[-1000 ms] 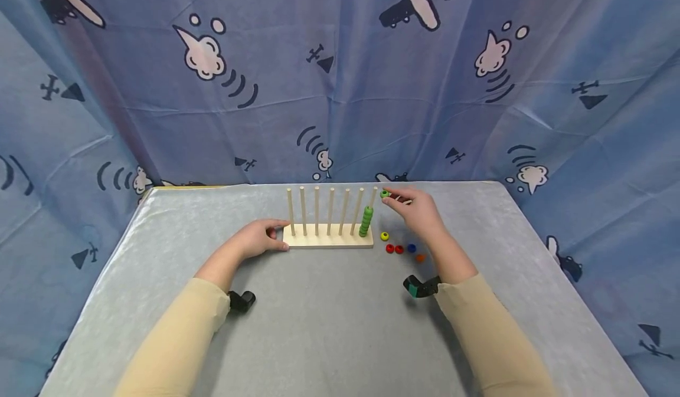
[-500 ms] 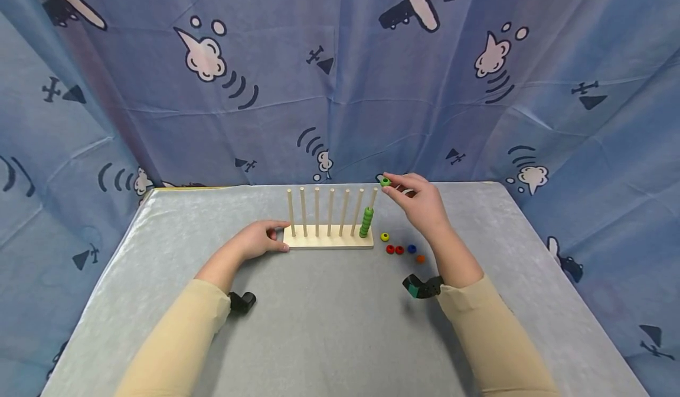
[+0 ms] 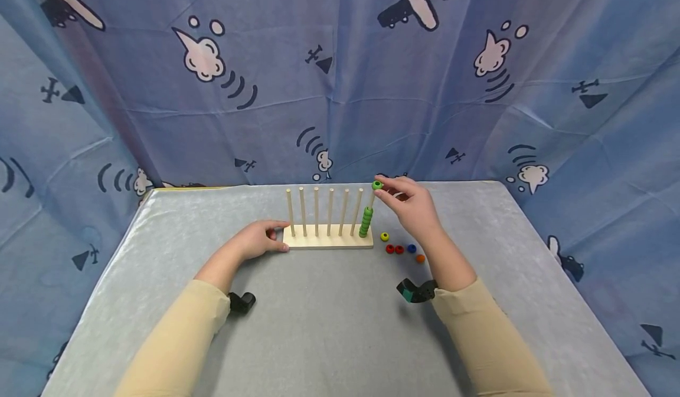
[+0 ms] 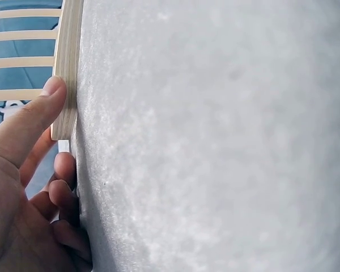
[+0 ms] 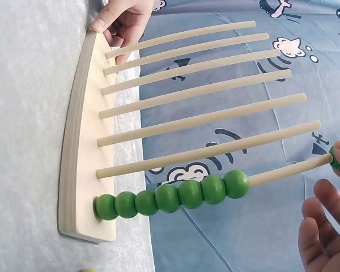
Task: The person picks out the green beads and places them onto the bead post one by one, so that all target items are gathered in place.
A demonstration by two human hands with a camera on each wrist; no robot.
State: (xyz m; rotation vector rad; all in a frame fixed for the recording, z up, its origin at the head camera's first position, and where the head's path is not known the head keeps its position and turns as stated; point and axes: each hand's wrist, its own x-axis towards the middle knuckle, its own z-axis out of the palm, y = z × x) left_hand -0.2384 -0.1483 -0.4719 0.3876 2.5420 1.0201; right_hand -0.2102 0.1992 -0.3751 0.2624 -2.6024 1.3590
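A pale wooden base (image 3: 327, 241) with a row of upright pegs stands on the table. Its rightmost peg (image 5: 283, 170) carries a stack of green beads (image 5: 191, 194); the other pegs are bare. My left hand (image 3: 256, 238) grips the left end of the base, thumb in front and fingers behind, as the left wrist view shows. With thumb and index finger my right hand (image 3: 411, 201) pinches one more green bead (image 3: 377, 185) at the tip of that rightmost peg. In the right wrist view this bead is partly hidden by the thumb and touches the peg's end.
Right of the base lie loose beads: a yellow bead (image 3: 385, 236), two red beads (image 3: 395, 249), a blue bead (image 3: 411, 248) and an orange bead (image 3: 420, 259). A blue patterned curtain (image 3: 340, 78) hangs behind the grey-covered table (image 3: 329, 326).
My right hand first rose with the green bead, then moved left, bringing it from beside the rightmost peg to that peg's tip. The left hand and base stayed put.
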